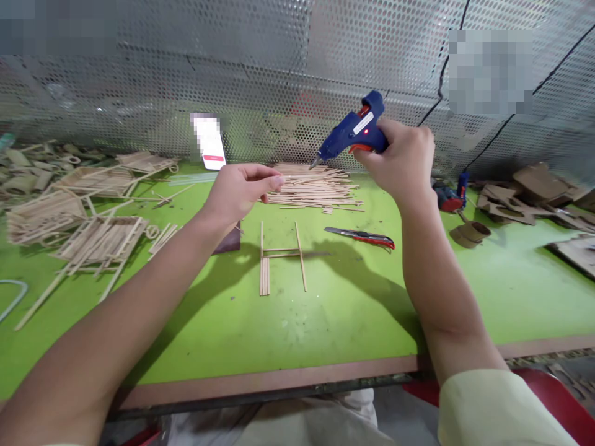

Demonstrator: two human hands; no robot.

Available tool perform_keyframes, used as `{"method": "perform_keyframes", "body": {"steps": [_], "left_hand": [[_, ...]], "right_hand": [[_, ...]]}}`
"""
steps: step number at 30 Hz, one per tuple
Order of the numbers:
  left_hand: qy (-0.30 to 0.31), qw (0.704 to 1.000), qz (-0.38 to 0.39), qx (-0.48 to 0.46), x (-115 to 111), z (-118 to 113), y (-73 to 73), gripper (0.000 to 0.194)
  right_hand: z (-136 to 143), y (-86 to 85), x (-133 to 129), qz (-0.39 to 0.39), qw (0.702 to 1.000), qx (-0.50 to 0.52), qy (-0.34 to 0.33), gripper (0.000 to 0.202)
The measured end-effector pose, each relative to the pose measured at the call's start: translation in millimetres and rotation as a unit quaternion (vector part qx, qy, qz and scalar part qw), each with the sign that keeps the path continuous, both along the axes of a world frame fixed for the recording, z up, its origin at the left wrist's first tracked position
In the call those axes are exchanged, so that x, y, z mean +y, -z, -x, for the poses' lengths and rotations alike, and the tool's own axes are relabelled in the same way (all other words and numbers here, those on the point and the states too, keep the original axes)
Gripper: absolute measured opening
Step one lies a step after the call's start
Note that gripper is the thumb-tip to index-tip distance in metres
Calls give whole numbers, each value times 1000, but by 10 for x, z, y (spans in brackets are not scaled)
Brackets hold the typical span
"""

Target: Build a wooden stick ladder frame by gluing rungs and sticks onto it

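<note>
My right hand is wrapped around the handle of a blue hot glue gun, lifted above the table with its metal nozzle pointing down and left. A red light glows on the gun's side. Thumb and fingers of my left hand are pinched together in front of a pile of thin wooden sticks; what they hold, if anything, I cannot make out. Below, on the green table, lies an H-shaped stick frame, with several short sticks side by side against its left upright.
A red-and-black utility knife lies right of the frame. Small stick-built carts crowd the left. A lit phone leans at the back against perforated metal sheeting. On the right are a bamboo ring and cardboard scraps.
</note>
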State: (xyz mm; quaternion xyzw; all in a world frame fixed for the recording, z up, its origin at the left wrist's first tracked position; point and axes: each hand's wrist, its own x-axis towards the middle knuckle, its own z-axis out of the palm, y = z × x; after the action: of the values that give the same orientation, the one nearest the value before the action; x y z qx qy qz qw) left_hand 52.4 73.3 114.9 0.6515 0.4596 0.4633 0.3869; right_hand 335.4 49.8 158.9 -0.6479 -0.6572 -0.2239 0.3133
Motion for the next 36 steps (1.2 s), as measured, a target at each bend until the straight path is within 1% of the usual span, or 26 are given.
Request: {"method": "perform_keyframes", "body": {"steps": [5,8,14,18,22,26,32,36], "left_hand": [[3,1000,14,13,7,-6,0,3],[-3,1000,25,3,7,-19,-3,5],[-16,999,38,0,-19,-48,-25,14],[-14,999,36,2,-16,-33,-16,10],[-12,999,31,1,5,-11,9,12],[-15,999,30,-2,16,-19,21,9],[-11,1000,25,-9,6,-29,13,9],[-14,999,27,-10,-14,-20,-3,8]], "right_hand": [[16,20,17,23,1000,2,-13,13],[28,50,50,25,999,0,-23,15],[14,75,80,18,1000,8,-24,13],[0,70,82,25,999,16,-23,15],[-3,59,84,26,999,22,-19,18],[10,49,83,31,999,20,-9,18],[21,52,77,41,999,24,-17,18],[-4,72,91,32,999,20,-24,19]]}}
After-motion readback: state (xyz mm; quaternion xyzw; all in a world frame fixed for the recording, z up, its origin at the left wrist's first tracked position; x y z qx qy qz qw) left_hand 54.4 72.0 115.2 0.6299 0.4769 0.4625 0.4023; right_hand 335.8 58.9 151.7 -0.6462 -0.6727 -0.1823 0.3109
